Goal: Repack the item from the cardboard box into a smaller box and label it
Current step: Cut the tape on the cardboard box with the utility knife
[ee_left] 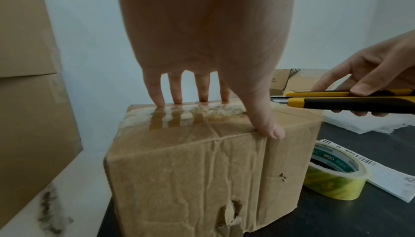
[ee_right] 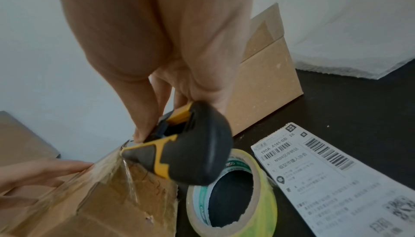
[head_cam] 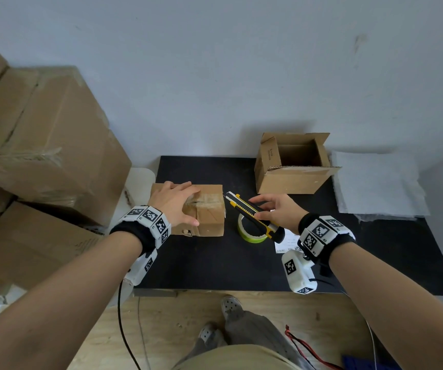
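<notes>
Head view only: open smaller box at mat's far right. Left hand flat, fingers straight, pressing taped cardboard box at mat's left edge. Right hand grips utility knife, blade at the box's top edge. Right wrist view: shipping label reads "190A A161-BB 28", beside tape roll.

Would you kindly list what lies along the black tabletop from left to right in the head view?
Left hand resting on the taped brown cardboard box → yellow-and-black utility knife gripped by the right hand → open small cardboard box → white foam sheet.
</notes>
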Action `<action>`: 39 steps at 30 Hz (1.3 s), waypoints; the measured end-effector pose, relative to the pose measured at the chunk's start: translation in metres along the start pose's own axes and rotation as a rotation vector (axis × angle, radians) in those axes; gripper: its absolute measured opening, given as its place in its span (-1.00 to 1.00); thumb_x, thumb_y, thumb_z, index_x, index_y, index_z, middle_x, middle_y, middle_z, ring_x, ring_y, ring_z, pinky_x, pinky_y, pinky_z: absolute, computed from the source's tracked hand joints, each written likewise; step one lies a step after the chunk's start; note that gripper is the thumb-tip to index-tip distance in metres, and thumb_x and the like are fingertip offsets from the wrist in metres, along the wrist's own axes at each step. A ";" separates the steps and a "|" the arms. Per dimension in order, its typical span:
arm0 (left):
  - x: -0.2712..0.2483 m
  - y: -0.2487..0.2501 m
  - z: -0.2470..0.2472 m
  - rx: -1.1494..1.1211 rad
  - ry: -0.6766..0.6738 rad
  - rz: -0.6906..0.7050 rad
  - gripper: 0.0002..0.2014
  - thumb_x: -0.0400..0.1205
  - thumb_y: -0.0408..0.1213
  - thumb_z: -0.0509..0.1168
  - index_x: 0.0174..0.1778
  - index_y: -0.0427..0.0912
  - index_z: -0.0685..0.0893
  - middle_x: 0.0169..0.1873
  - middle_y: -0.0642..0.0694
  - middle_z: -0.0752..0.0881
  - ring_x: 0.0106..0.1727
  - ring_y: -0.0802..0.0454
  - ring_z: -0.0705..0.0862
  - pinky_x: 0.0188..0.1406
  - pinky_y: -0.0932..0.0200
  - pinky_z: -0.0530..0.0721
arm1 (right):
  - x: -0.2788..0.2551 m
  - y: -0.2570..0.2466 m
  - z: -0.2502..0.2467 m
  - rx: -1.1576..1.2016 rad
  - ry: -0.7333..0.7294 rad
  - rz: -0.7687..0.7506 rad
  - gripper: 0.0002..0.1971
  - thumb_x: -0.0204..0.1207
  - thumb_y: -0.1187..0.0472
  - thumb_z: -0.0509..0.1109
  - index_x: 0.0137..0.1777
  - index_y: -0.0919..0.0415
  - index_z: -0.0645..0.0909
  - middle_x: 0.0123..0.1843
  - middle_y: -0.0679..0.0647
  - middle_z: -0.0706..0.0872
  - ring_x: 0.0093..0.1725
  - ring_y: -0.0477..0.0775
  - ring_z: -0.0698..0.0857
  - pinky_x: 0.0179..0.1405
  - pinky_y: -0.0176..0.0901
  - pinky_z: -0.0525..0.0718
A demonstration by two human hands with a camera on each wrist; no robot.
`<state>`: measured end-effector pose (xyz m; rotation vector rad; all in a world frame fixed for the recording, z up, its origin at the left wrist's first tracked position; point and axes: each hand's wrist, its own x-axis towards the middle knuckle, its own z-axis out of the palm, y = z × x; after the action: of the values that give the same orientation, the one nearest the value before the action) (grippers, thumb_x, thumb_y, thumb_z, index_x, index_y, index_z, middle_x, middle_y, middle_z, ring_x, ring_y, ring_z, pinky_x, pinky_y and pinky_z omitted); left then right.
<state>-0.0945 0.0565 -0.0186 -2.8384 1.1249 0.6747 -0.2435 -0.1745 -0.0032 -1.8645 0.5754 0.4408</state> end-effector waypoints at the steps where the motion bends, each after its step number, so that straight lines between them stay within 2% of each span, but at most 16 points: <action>1: 0.000 0.000 0.000 0.001 0.000 -0.001 -0.12 0.35 0.25 0.44 0.56 0.22 0.19 0.63 0.11 0.18 0.52 -0.17 0.23 0.44 -0.18 0.38 | 0.000 0.000 0.000 0.000 0.003 0.001 -0.58 0.53 0.40 0.37 0.36 0.09 0.53 0.02 0.02 0.71 -0.02 -0.05 0.72 0.06 -0.10 0.69; 3: 0.000 0.000 0.000 0.006 0.002 0.001 -0.12 0.35 0.25 0.43 0.56 0.22 0.19 0.63 0.11 0.17 0.52 -0.17 0.23 0.44 -0.17 0.38 | 0.001 0.000 0.001 0.003 0.014 0.000 -0.57 0.52 0.40 0.38 0.36 0.09 0.54 0.02 0.02 0.72 0.01 -0.01 0.72 0.14 -0.02 0.68; 12: -0.001 -0.001 0.000 0.035 0.017 0.014 -0.12 0.34 0.29 0.41 0.56 0.23 0.20 0.62 0.12 0.19 0.50 -0.14 0.26 0.43 -0.16 0.37 | 0.002 -0.004 0.004 -0.016 0.016 -0.002 -0.58 0.53 0.40 0.37 0.36 0.11 0.54 -0.01 0.03 0.72 0.01 0.02 0.72 0.17 0.01 0.68; 18: -0.001 0.001 -0.001 0.132 0.029 0.009 -0.14 0.38 0.35 0.33 0.57 0.23 0.16 0.62 0.11 0.18 0.50 -0.13 0.29 0.45 -0.14 0.31 | -0.002 -0.009 0.000 -0.095 -0.024 0.005 -0.60 0.53 0.39 0.38 0.33 0.07 0.54 0.02 0.04 0.73 -0.10 -0.11 0.71 -0.13 -0.29 0.64; 24: 0.000 0.002 -0.003 0.168 0.031 0.008 -0.15 0.40 0.36 0.30 0.58 0.21 0.16 0.62 0.09 0.19 0.49 -0.13 0.31 0.45 -0.12 0.30 | -0.007 -0.005 0.001 -0.110 -0.032 0.021 -0.61 0.51 0.40 0.40 0.29 0.08 0.57 0.01 0.08 0.74 -0.01 0.09 0.75 0.09 0.01 0.72; 28: -0.002 0.004 -0.002 0.166 0.035 0.011 -0.15 0.40 0.36 0.30 0.58 0.20 0.16 0.62 0.08 0.19 0.49 -0.13 0.30 0.45 -0.12 0.30 | -0.011 -0.006 0.000 -0.106 -0.045 0.032 -0.61 0.52 0.40 0.39 0.31 0.08 0.56 -0.01 0.03 0.73 -0.05 0.01 0.74 0.02 -0.08 0.72; 31: -0.003 0.004 0.000 0.158 0.034 0.016 -0.15 0.40 0.36 0.30 0.58 0.20 0.15 0.63 0.08 0.18 0.49 -0.14 0.29 0.46 -0.14 0.30 | -0.015 -0.004 0.002 -0.105 -0.044 0.041 -0.61 0.52 0.39 0.39 0.32 0.09 0.55 0.05 0.09 0.74 -0.04 0.03 0.75 0.06 -0.04 0.72; 35: -0.003 0.004 -0.001 0.156 0.033 0.022 -0.15 0.41 0.35 0.31 0.58 0.21 0.15 0.63 0.08 0.18 0.50 -0.14 0.29 0.46 -0.15 0.31 | -0.018 -0.001 0.005 -0.094 -0.042 0.043 -0.58 0.50 0.37 0.41 0.34 0.06 0.56 0.17 0.16 0.72 0.06 0.12 0.75 0.17 0.13 0.70; 39: -0.003 0.005 -0.001 0.159 0.031 0.031 -0.15 0.40 0.34 0.32 0.58 0.22 0.16 0.63 0.09 0.17 0.50 -0.14 0.29 0.45 -0.14 0.32 | -0.022 0.001 0.007 -0.084 -0.036 0.045 -0.61 0.52 0.36 0.40 0.31 0.04 0.55 0.12 0.09 0.70 0.00 0.06 0.74 0.13 0.08 0.72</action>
<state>-0.0992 0.0547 -0.0157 -2.7130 1.1720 0.5183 -0.2620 -0.1648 0.0053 -1.9229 0.5834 0.5343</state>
